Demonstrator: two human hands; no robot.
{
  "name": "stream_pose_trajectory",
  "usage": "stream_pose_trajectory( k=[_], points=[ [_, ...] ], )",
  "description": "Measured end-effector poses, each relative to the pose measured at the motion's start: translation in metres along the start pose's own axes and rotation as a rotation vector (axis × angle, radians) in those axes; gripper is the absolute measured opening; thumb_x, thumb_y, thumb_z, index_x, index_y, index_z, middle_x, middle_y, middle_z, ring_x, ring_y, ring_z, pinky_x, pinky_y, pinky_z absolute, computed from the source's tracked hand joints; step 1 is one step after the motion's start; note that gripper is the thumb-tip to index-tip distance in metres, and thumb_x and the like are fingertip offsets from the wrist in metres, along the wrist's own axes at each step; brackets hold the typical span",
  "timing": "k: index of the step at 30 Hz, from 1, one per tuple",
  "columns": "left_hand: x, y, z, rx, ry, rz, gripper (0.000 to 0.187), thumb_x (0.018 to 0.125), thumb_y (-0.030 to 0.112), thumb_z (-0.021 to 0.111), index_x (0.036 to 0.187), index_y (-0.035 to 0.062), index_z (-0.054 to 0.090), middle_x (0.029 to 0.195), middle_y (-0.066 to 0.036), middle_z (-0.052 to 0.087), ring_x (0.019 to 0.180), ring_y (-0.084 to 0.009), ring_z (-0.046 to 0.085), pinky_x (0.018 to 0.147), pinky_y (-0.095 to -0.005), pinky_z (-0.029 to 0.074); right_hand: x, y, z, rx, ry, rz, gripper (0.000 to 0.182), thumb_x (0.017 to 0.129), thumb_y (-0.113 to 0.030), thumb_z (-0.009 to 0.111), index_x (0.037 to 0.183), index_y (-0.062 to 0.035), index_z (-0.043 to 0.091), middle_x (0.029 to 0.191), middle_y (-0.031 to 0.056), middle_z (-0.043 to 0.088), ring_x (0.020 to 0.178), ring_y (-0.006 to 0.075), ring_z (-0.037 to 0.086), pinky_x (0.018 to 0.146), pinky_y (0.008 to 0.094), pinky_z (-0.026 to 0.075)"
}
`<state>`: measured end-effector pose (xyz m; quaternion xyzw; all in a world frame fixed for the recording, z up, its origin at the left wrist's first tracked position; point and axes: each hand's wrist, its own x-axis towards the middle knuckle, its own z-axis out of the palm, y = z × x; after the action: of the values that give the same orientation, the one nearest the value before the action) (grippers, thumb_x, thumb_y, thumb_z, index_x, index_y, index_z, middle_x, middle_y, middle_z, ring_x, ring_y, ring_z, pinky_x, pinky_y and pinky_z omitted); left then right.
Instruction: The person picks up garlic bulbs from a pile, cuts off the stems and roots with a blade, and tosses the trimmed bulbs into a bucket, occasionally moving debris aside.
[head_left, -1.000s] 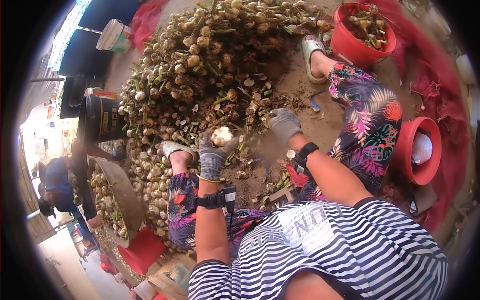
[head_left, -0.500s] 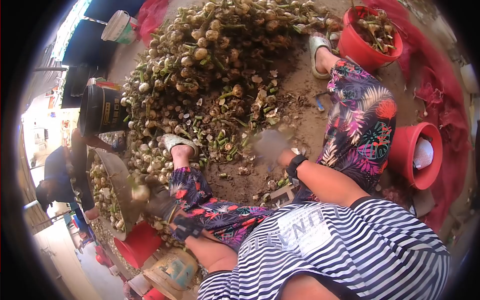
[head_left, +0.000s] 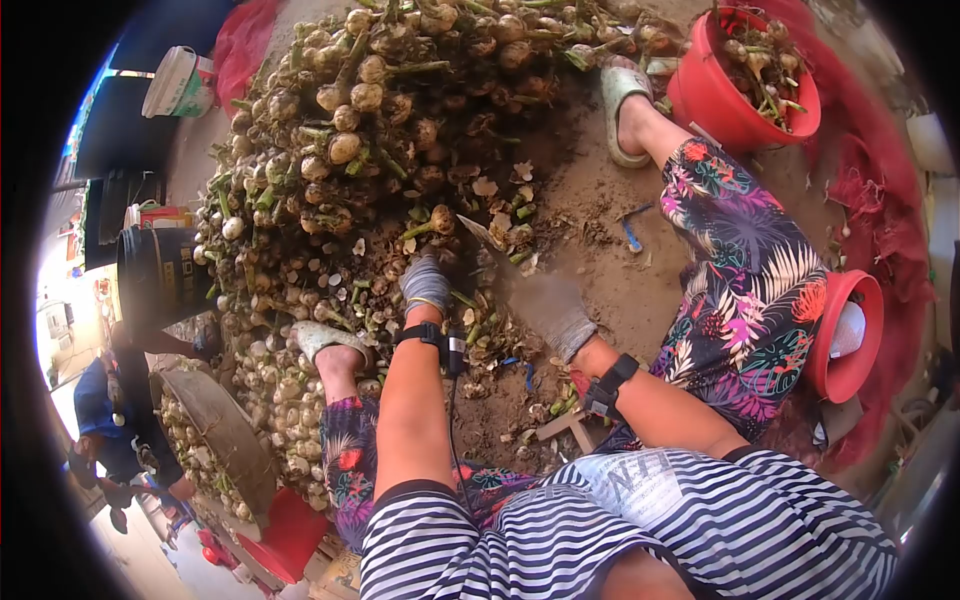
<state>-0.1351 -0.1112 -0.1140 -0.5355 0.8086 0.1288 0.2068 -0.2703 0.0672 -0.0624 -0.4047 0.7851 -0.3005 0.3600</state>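
Note:
My left hand (head_left: 425, 285), in a grey glove, reaches down among the trimmings at the near side of the garlic heap (head_left: 300, 170). A garlic bulb (head_left: 443, 219) with a green stem lies just beyond its fingers, which are partly hidden and blurred. My right hand (head_left: 550, 308), gloved too and smeared by motion, is closed on a knife (head_left: 484, 235). The pointed blade angles up and left towards that bulb. Cut stems and papery skins (head_left: 480, 330) lie on the soil below both hands.
A red bucket (head_left: 690, 95) of garlic stands at upper right, another red bucket (head_left: 868, 345) at right. To the left are a black bucket (head_left: 140, 275), a broad basin (head_left: 235, 425) of trimmed bulbs and another person (head_left: 95, 400). A blue-handled tool (head_left: 631, 236) lies on the ground.
My left hand has swung from beside the basin, where a pale bulb was near its fingers, to the heap. My right hand remains near the middle, and the knife blade now shows.

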Motion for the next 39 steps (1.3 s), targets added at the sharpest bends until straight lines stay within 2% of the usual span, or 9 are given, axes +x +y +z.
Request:
stream_pose_trajectory(
  k=[8, 12, 15, 19, 21, 25, 29, 37, 39],
  points=[
    [-0.133, -0.031, -0.056, -1.817, -0.308, -0.154, 0.037, 0.072, 0.001, 0.062, 0.105, 0.0024, 0.047, 0.079, -0.006, 0.058, 0.066, -0.0160, 0.056, 0.054, -0.0249, 0.047, -0.031, -0.056, -0.024, -0.056, -0.112, -0.100, 0.025, 0.071, -0.026, 0.056, 0.080, -0.0024, 0.060, 0.076, 0.0152, 0.059, 0.071, 0.0297, 0.058, 0.065, 0.0379, 0.046],
    [-0.176, -0.067, -0.044, -1.559, -0.485, 0.051, 0.032, 0.077, 0.014, 0.060, 0.106, 0.0046, 0.048, 0.089, -0.006, 0.058, 0.080, -0.0167, 0.056, 0.069, -0.0282, 0.047, -0.064, -0.089, -0.034, -0.182, -0.039, -0.430, 0.019, 0.064, -0.021, 0.057, 0.077, -0.0067, 0.059, 0.077, 0.0121, 0.057, 0.075, 0.0277, 0.058, 0.064, 0.0376, 0.046],
    [-0.194, -0.069, -0.032, 0.056, 0.352, 0.615, 0.034, 0.082, 0.024, 0.055, 0.109, 0.0069, 0.046, 0.099, -0.005, 0.055, 0.091, -0.0180, 0.053, 0.076, -0.0302, 0.045, -0.085, -0.104, -0.050, -0.181, -0.050, -0.501, 0.021, 0.059, -0.018, 0.058, 0.077, -0.0065, 0.058, 0.077, 0.0106, 0.057, 0.074, 0.0272, 0.058, 0.063, 0.0367, 0.046],
    [-0.183, -0.083, 0.019, -0.196, 0.528, 0.697, 0.037, 0.083, 0.027, 0.049, 0.115, 0.0089, 0.041, 0.107, -0.004, 0.050, 0.093, -0.0182, 0.049, 0.077, -0.0320, 0.043, -0.093, -0.093, -0.043, -0.227, 0.007, -0.666, 0.015, 0.071, -0.019, 0.051, 0.075, -0.0049, 0.052, 0.065, 0.0121, 0.055, 0.064, 0.0278, 0.057, 0.056, 0.0354, 0.044],
    [-0.205, -0.063, -0.023, -0.770, 0.018, 0.286, 0.024, 0.082, 0.018, 0.054, 0.101, 0.0056, 0.050, 0.090, -0.005, 0.056, 0.078, -0.0132, 0.053, 0.066, -0.0253, 0.045, -0.091, -0.089, -0.044, -0.195, -0.017, -0.642, 0.016, 0.073, -0.021, 0.051, 0.073, -0.0048, 0.052, 0.068, 0.0134, 0.055, 0.067, 0.0285, 0.057, 0.059, 0.0359, 0.044],
    [-0.258, 0.001, -0.102, -1.447, -0.009, 0.312, 0.039, 0.075, 0.017, 0.065, 0.107, 0.0060, 0.046, 0.090, -0.003, 0.056, 0.083, -0.0134, 0.053, 0.071, -0.0276, 0.046, -0.023, -0.003, -0.019, -0.188, -0.295, 0.212, 0.030, 0.073, -0.030, 0.054, 0.088, -0.0067, 0.063, 0.085, 0.0214, 0.059, 0.082, 0.0304, 0.059, 0.071, 0.0379, 0.048],
    [-0.215, -0.027, -0.070, -0.954, 0.241, 0.084, 0.053, 0.066, 0.018, 0.073, 0.107, 0.0008, 0.045, 0.094, -0.007, 0.056, 0.084, -0.0155, 0.054, 0.077, -0.0269, 0.046, -0.037, -0.042, -0.032, -0.162, -0.041, 0.008, 0.030, 0.071, -0.032, 0.056, 0.085, -0.0066, 0.063, 0.081, 0.0185, 0.059, 0.078, 0.0331, 0.058, 0.069, 0.0378, 0.047],
    [-0.225, -0.042, -0.045, -2.424, -0.164, 0.218, 0.022, 0.070, 0.010, 0.059, 0.087, -0.0033, 0.055, 0.094, -0.013, 0.054, 0.084, -0.0239, 0.054, 0.088, -0.0396, 0.041, -0.095, -0.101, -0.049, 0.005, 0.091, -0.587, 0.024, 0.071, -0.025, 0.055, 0.081, -0.0050, 0.062, 0.075, 0.0175, 0.059, 0.074, 0.0335, 0.057, 0.065, 0.0383, 0.046],
    [-0.248, -0.058, -0.093, -2.800, 0.017, 0.465, 0.035, 0.063, 0.001, 0.057, 0.097, -0.0046, 0.050, 0.096, -0.017, 0.053, 0.092, -0.0273, 0.051, 0.088, -0.0410, 0.042, -0.060, -0.061, -0.017, -0.261, -0.506, 0.177, 0.026, 0.071, -0.025, 0.055, 0.085, -0.0042, 0.062, 0.078, 0.0185, 0.060, 0.075, 0.0333, 0.057, 0.066, 0.0378, 0.046]
  ],
)
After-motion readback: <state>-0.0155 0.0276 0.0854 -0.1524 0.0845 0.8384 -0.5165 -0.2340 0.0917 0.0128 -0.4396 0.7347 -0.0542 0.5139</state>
